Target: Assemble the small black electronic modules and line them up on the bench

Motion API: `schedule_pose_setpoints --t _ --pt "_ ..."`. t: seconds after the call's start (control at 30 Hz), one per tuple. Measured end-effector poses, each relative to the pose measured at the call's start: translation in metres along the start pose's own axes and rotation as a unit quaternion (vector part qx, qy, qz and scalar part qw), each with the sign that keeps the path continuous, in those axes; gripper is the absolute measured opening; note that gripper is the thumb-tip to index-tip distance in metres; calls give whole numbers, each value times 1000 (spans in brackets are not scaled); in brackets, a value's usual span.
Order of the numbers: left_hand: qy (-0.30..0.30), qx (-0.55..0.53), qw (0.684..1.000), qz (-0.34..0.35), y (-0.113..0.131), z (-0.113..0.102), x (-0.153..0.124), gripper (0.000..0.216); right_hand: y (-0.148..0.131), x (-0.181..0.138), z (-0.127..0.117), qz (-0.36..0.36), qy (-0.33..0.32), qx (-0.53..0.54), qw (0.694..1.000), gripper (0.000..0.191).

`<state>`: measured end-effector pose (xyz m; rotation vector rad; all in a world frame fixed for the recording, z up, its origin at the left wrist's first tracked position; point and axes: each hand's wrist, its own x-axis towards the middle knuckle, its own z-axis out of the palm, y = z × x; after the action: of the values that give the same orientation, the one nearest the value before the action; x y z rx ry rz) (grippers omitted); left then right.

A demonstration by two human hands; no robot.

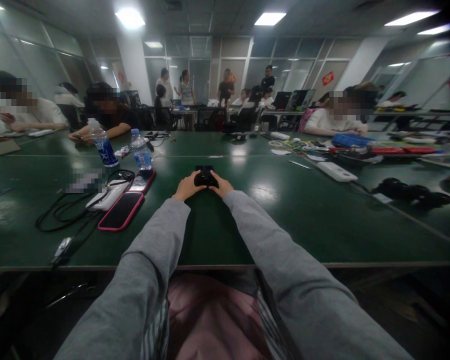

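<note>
**Both hands closing on a small black object at the green table**

From the head camera, a person in grey sleeves is stretching both arms straight out over a dark green table (285, 210). The left hand (186, 188) and the right hand (221, 186) are meeting on a small black object (206, 178), which is sitting on the table surface well in from the near edge, about midway across. Each hand is gripping 1 side of it, fingers curled narrowly round its ends; the object is too small and dark to identify further.

To the left of the hands, 2 phones are lying flat: a phone in a pink case (121, 211) is resting nearer the edge, and a second phone in a red case (142, 181) is lying just beyond it. A white power bank (107, 196) is sitting beside them, with a black cable (56, 215) looping away towards the table edge. Farther back, 2 water bottles (140, 150) are standing upright.

On the right, a white power strip (336, 172) is lying well apart from the hands, and a blue tray (348, 140) is sitting farther back among scattered parts. Other people are sitting round the table's far side, and a group is standing at the back of the room.
</note>
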<state>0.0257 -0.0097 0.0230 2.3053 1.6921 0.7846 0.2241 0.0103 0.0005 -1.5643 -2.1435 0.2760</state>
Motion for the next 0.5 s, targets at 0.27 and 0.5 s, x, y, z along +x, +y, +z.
schedule_pose_setpoints --t 0.27,0.5 --pt "1 14 1000 -14 4 -2 -2 72 -1 -1 -1 -10 3 -20 1000 81" --pt "9 9 1000 -5 3 -1 -2 69 -1 -2 -3 -12 -4 -36 999 80"
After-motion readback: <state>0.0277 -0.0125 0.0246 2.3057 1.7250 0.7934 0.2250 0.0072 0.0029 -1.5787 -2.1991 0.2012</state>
